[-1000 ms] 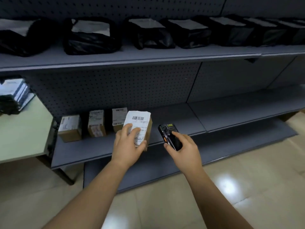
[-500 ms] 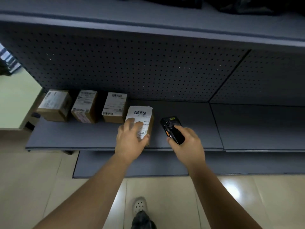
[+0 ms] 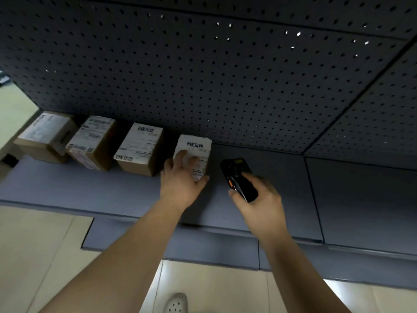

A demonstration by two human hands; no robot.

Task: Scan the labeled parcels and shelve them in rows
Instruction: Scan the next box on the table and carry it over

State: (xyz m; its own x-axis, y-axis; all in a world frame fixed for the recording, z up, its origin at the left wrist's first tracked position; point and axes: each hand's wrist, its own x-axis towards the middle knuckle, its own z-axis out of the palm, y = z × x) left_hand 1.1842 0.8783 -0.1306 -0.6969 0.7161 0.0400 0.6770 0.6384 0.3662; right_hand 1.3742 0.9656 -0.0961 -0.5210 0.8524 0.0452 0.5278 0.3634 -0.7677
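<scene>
The left hand [image 3: 180, 188] hides the lower half of the labeled parcel [image 3: 198, 146]; the label print is blurred, and whether the parcel touches the shelf [image 3: 67, 188] cannot be told. The left grip clasps the parcel from the front, at the shelf's back, right of three shelved boxes [image 3: 140, 150]. The right hand [image 3: 259, 199] grip is closed around a black handheld scanner [image 3: 239, 177] above the shelf, apart from the parcel.

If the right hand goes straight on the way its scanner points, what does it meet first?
Probably the pegboard back panel, the scanner passing just right of the parcel; depth is unclear.
</scene>
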